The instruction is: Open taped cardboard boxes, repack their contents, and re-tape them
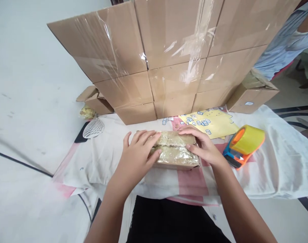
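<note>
A small cardboard box (175, 155) lies on the cloth-covered table in front of me, its top wrapped in shiny clear tape with a seam running across. My left hand (141, 148) rests on the left part of the top, fingers spread out flat. At the other end, my right hand (203, 145) grips the right side, thumb on the top and fingers reaching to the far edge. To the right of that hand sits a blue and orange tape dispenser (236, 157) with a roll of yellowish tape (250, 140).
Stacked, taped cardboard boxes (176, 81) stand like a wall behind. A yellow sheet (217, 126) carries several small stickers. More boxes stand at right (255, 94) and left (99, 101), near a white perforated object (93, 128). A person's blue clothing (277, 50) shows at the upper right.
</note>
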Demonstrator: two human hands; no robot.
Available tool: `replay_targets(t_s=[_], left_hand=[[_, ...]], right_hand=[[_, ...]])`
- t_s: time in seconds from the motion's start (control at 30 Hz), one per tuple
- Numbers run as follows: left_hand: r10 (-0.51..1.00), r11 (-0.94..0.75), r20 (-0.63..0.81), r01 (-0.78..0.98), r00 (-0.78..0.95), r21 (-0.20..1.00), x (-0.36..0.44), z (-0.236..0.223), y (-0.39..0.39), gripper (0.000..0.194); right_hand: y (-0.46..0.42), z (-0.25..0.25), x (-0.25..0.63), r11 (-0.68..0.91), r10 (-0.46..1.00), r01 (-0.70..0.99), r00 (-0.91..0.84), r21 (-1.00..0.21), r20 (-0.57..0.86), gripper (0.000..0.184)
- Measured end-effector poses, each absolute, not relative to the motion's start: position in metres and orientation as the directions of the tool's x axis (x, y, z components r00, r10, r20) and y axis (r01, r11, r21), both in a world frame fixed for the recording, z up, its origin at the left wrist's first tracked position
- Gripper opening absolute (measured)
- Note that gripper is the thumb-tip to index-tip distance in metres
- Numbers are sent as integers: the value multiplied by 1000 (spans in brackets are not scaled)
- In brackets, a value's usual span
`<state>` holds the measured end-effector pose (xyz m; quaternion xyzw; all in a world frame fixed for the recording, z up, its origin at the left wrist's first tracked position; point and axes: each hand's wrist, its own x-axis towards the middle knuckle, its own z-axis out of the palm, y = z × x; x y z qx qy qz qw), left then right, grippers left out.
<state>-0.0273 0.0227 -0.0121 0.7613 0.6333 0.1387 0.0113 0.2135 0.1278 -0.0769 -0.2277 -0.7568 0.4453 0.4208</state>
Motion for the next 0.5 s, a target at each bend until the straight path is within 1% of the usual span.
replay_targets(t_s=[0.07, 0.13, 0.2, 0.3, 0.37, 0.4, 0.5], left_hand=[[945, -285, 218, 942, 244, 180, -28, -8, 33, 29], [923, -339, 249, 926, 292, 168, -26, -7, 44, 21], [909, -360, 278, 921, 311, 147, -24, -9, 54, 20], [903, -351, 310, 926, 297, 137, -22, -10, 63, 24], [921, -309, 303, 932, 244, 189, -23, -8, 64, 28], [938, -273, 278, 933, 205, 235, -24, -5, 65, 28], [986, -149, 125, 917, 109, 371, -29, 7, 67, 26]], right_hand=[[132, -65, 216, 553, 686, 22, -580, -833, 440, 26], [138, -49, 216, 579, 677, 110, -617, -808, 401, 22], [144, -30, 213, 603, 660, 211, -673, -769, 334, 19], [154, 0, 203, 669, 581, 315, -786, -673, 210, 17], [158, 17, 193, 732, 527, 352, -835, -584, 158, 15], [159, 24, 188, 763, 517, 365, -840, -533, 164, 14], [159, 38, 173, 826, 527, 392, -794, -406, 304, 16]])
